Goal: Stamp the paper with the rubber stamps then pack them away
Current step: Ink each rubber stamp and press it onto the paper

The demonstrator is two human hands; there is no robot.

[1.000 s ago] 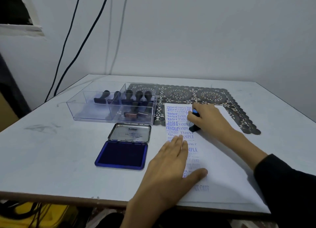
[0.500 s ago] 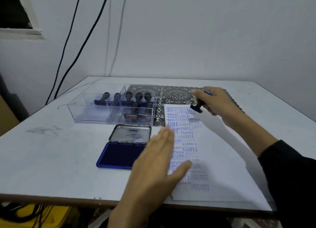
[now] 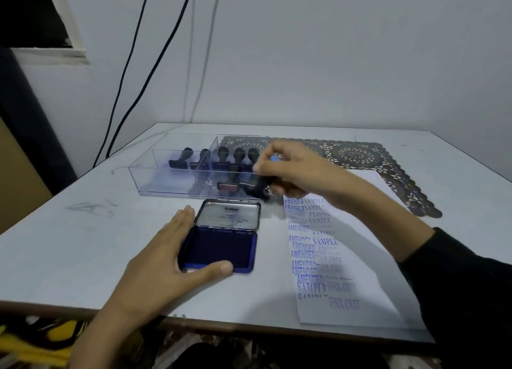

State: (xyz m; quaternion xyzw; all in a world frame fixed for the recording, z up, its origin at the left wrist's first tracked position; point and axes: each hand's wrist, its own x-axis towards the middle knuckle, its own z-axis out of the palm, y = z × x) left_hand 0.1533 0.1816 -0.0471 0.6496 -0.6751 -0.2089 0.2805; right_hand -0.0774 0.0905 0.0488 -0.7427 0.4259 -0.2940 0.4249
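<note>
Near the worktop's front edge, the left hand (image 3: 163,269) is laid flat, fingers spread wide around the open ink pad (image 3: 219,251). The stamped paper (image 3: 346,255) reaches that edge. Farther back, a black stamp (image 3: 256,187) is gripped by the right hand (image 3: 291,172) beside the clear organizer (image 3: 177,180); its face is hidden, blurred.

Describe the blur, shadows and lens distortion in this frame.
Head view: the right hand and its stamp are motion-blurred, as is the lower print on the paper; the right forearm casts a soft shadow across it; the wide lens bows the table edges; lighting is dim and bluish.
</note>
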